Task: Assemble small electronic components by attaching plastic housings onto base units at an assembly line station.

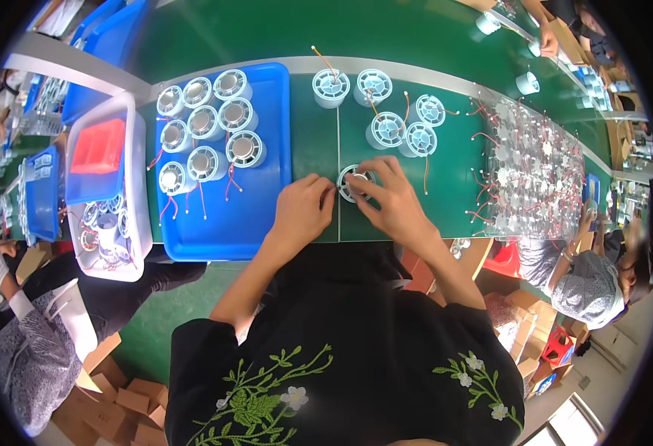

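In front of me on the green table stands a round white plastic housing (344,186) with a spoked top. My right hand (395,199) curls over it from the right, its fingers on the rim and top. Just left of the housing is my left hand (304,208), its thumb and fingertips pinched together; anything between them is too small to make out. Beyond my hands are several similar white housings (386,130), some with thin wires sticking up or out. The blue tray (278,201) at the left holds several housings with silver metal discs (202,162) and red wires.
A clear plastic tray (534,175) of small parts with red wires lies at the right. Left of the blue tray is a white bin (135,245) with a red container (98,147) in it. Co-workers sit at both sides; cardboard boxes (141,398) stand on the floor.
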The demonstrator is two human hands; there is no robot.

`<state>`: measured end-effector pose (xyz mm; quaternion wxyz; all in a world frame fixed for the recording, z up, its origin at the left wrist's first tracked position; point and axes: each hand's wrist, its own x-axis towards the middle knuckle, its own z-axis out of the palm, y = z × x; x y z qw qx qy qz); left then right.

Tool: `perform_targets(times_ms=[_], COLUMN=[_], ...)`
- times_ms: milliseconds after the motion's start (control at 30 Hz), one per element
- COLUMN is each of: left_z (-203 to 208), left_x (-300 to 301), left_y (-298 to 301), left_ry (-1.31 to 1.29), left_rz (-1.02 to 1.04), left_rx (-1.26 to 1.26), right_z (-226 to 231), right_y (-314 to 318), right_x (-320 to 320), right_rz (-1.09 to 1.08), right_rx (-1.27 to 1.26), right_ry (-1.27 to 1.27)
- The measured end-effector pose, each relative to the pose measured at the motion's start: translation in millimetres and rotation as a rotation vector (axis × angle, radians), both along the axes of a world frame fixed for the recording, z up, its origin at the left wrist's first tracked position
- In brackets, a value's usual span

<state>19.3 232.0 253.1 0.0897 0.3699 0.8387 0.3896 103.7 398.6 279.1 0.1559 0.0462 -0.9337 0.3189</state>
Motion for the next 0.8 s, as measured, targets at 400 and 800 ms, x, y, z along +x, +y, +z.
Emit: perform_targets(times_ms=[400, 800], left_z=[3, -6], left_x=[10, 18], left_y=[22, 6], left_ry=[-0.017, -0.21], left_rz=[0.02, -0.022], left_rx=[0.219, 0.321], right_z=[-13, -1], right_y=[27, 10], right_x=[-12, -4], right_rz=[-0.233, -0.214], right_rx=[-0.62, -0.906], right_ry=[-0.606, -0.616])
